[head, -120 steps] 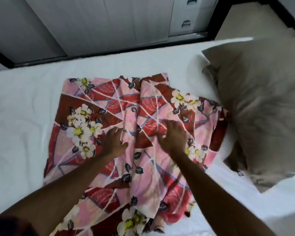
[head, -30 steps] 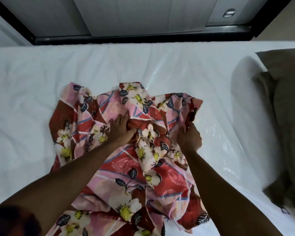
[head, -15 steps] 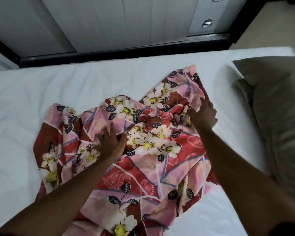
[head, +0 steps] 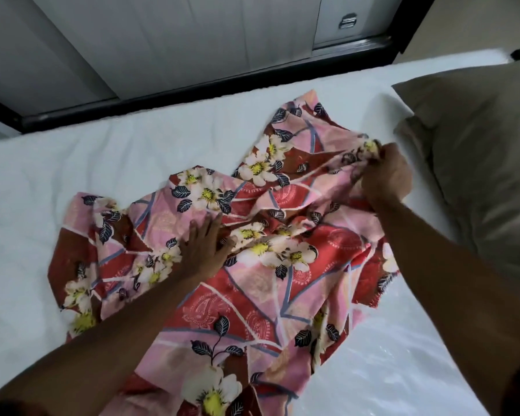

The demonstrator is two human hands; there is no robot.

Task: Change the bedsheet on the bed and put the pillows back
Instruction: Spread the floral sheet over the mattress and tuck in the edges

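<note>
Left hand (head: pixel 204 247) flat on floral sheet (head: pixel 252 298), right hand (head: pixel 385 178) gripping it — pillow (head: pixel 478 145) beside

Pink-and-red floral bedsheet (head: pixel 252 298), white mattress (head: pixel 57 187), taupe pillow (head: pixel 481 145).

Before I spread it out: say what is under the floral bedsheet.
White mattress shows around the floral bedsheet, so it lies on that. The left hand presses it; the right hand pinches an edge. Whatever is beneath its folds is covered.

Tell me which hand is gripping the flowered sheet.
The right hand, bunching the sheet near the pillow; the left hand only lies flat on it.
</note>
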